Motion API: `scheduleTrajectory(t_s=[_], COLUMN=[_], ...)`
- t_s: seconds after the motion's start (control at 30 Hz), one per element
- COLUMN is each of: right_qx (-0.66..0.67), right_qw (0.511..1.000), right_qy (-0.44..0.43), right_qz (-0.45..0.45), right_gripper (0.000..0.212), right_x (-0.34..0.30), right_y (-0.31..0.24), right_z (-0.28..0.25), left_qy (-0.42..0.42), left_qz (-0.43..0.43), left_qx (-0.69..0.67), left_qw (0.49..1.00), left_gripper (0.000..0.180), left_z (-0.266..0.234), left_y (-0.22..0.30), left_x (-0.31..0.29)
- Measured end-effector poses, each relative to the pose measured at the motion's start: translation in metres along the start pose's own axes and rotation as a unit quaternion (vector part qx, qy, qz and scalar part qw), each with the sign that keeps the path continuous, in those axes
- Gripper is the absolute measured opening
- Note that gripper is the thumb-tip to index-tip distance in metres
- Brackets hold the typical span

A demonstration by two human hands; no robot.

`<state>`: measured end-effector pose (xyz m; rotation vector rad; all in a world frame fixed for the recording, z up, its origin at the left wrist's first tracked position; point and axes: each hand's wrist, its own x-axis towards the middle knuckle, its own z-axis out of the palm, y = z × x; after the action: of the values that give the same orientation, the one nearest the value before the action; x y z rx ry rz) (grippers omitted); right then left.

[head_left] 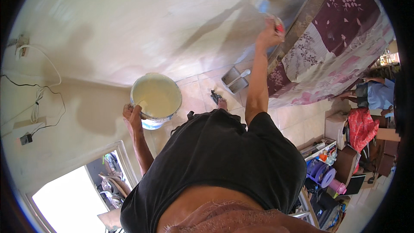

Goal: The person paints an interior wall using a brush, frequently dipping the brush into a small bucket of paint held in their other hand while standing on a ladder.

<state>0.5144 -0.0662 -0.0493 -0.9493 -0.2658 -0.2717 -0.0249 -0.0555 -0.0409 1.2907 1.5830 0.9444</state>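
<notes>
My right hand [271, 34] is stretched far forward and closed on a paintbrush [261, 3]. The brush has a red part by my palm, a bluish band and pale bristles, and its head lies at the cream wall [172, 13]. At the lower left, my left hand [133, 114] grips the rim of a round bucket [148, 77]. Pale cream paint [161, 99] shows inside it. A small stick-like piece pokes up at the rim by my fingers; I cannot make out what it is.
On the tiled floor [194, 97] stands a grey tray [238, 88] with a white-handled tool in it. A patterned curtain [319, 47] hangs at right. Cables [39, 95] run along the left wall, above a window [64, 203]. Boxes and clutter [321, 172] and another person [379, 95] are at right.
</notes>
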Motion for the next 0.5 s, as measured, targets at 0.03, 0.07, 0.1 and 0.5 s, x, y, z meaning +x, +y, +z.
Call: scheduleTrajectory(t_s=[0.03, 0.07, 0.1, 0.5], right_qx=[0.016, 0.034, 0.051, -0.039], right_qw=[0.999, 0.998, 0.995, 0.944], right_qy=[0.028, 0.054, 0.081, -0.314], right_qz=[-0.010, -0.017, -0.024, -0.090], right_gripper=[0.016, 0.016, 0.017, 0.021], right_x=[0.013, 0.022, 0.027, -0.203], right_y=[0.001, 0.001, 0.001, -0.027], right_z=[-0.004, -0.005, -0.006, 0.077], left_qy=[-0.004, -0.006, -0.008, 0.000], left_qz=[-0.002, -0.002, -0.002, -0.003], left_qx=[-0.006, -0.011, -0.017, 0.036], left_qw=[1.000, 1.000, 1.000, 0.999], left_gripper=[0.020, 0.020, 0.020, 0.021], left_z=[0.001, -0.001, -0.002, -0.016], left_y=[-0.002, -0.006, -0.010, -0.015], left_x=[0.001, 0.002, 0.003, 0.003])
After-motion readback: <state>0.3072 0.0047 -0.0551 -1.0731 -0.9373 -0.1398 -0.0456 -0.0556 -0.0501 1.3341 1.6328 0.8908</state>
